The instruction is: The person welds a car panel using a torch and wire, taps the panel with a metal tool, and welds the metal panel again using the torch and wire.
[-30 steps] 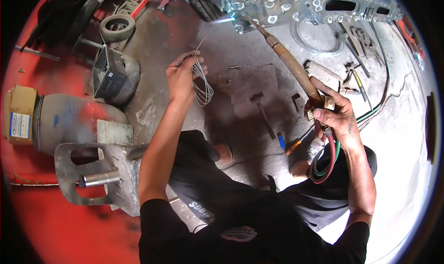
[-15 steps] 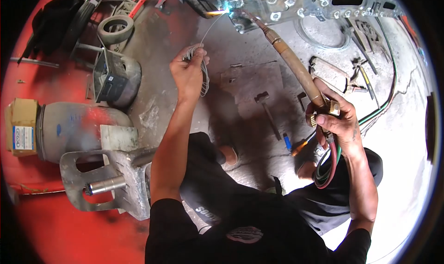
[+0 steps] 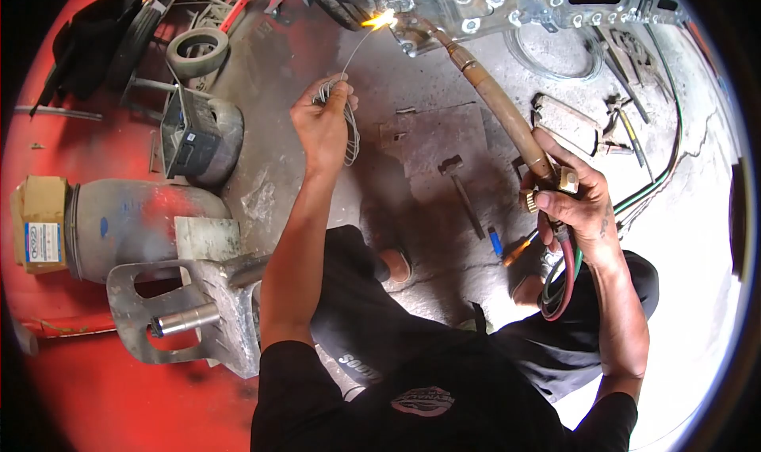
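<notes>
My left hand (image 3: 323,123) is closed on a small coil of thin welding wire (image 3: 351,139). One end of the wire runs up to a bright orange flame (image 3: 380,20) at the edge of a metal panel (image 3: 523,4). In my right hand (image 3: 575,210) is a gas welding torch (image 3: 507,111), gripped around its handle by the brass valve knobs. The torch tip points up and left, close to the flame. Red and green hoses (image 3: 567,286) hang in a loop below that hand.
A hammer (image 3: 464,198), a blue-handled tool (image 3: 495,242) and an orange-handled screwdriver (image 3: 519,250) lie on the floor. A large wire coil (image 3: 555,56) rests below the panel. At left are a drum (image 3: 119,230), a plastic stool (image 3: 198,309), a cardboard box (image 3: 43,214) and a tyre (image 3: 196,52).
The glow at the torch tip has turned from a blue-white point with an orange streak to a broader yellow-orange flare. My right hand has shifted slightly left; both grips are the same.
</notes>
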`<act>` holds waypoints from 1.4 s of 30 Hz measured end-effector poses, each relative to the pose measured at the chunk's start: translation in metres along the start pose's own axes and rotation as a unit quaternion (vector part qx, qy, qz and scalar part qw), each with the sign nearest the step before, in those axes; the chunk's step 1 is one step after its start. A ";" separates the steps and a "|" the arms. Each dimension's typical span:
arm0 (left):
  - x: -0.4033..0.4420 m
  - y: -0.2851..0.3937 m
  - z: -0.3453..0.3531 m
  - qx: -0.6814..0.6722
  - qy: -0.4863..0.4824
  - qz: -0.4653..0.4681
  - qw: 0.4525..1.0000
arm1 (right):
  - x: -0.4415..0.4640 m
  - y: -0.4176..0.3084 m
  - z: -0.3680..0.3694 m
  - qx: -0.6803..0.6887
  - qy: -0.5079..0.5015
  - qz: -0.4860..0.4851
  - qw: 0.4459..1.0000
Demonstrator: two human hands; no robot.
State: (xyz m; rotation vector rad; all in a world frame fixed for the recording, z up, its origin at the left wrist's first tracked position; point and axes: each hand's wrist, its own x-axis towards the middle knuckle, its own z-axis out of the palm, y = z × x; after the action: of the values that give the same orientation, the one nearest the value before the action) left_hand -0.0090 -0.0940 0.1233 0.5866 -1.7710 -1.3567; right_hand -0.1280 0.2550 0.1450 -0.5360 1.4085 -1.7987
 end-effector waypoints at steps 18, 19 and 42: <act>-0.001 0.001 0.002 0.002 0.001 0.003 1.000 | -0.001 0.000 0.002 0.004 -0.004 0.006 1.000; -0.001 0.000 0.002 -0.001 0.000 0.004 1.000 | -0.001 0.000 0.002 0.005 -0.004 0.005 1.000; -0.001 0.000 0.003 0.004 0.004 0.002 1.000 | -0.001 0.001 0.002 -0.028 -0.002 -0.003 1.000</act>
State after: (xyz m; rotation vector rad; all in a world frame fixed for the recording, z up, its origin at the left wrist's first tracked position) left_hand -0.0108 -0.0914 0.1222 0.5925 -1.7707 -1.3435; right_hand -0.1258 0.2550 0.1449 -0.5733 1.4602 -1.7651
